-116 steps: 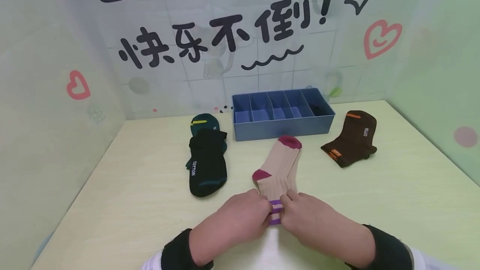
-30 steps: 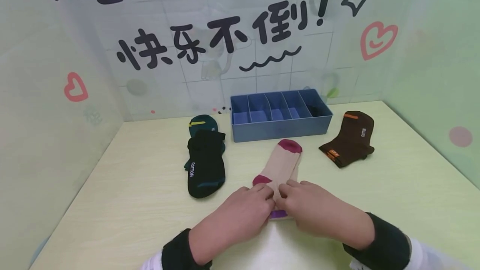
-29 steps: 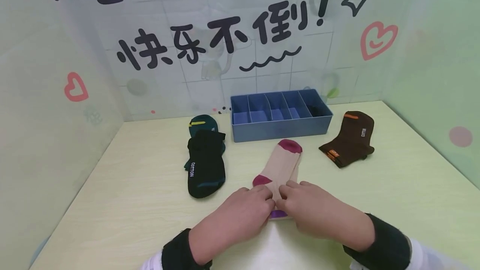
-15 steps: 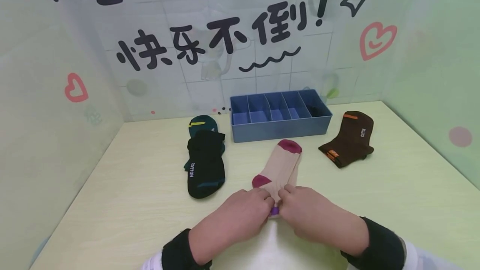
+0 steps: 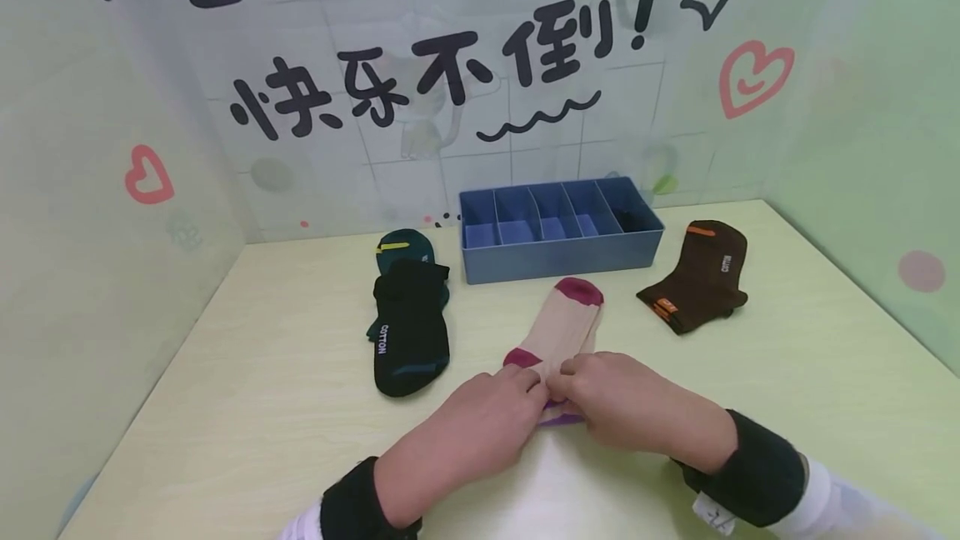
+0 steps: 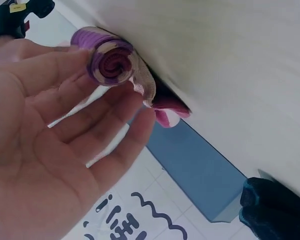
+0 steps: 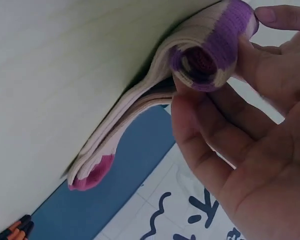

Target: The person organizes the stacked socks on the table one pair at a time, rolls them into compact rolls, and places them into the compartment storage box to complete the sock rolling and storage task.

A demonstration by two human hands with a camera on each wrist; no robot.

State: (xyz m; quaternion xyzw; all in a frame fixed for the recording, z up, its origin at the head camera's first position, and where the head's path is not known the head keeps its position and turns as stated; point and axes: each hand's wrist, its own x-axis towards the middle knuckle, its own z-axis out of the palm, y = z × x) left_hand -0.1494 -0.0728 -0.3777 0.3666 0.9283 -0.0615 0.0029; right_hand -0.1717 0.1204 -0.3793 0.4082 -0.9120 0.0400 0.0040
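Note:
A pair of pink ribbed socks [image 5: 562, 323] with dark red toes and heels lies on the table, toes pointing away. Its purple-striped cuff end is wound into a roll, whose spiral end [image 6: 112, 65] shows in the left wrist view. My left hand [image 5: 487, 419] holds one side of this roll between thumb and fingers. Opposite it, my right hand [image 5: 622, 398] grips the other side, thumb against the purple band [image 7: 225, 35] and fingertips underneath. In the head view both hands cover most of the roll.
Behind the socks stands a blue divided box [image 5: 562, 257], something dark in its right-hand compartment. Black socks [image 5: 412, 332] overlap dark green socks [image 5: 405, 244] to the left. Brown socks [image 5: 708, 273] lie to the right. Printed walls border the table [image 5: 277, 407].
Earlier the purple-striped cuff lay flat between my hands; now it is rolled toward the heels. Since half a second ago my right hand has shifted slightly forward. The other socks stay put.

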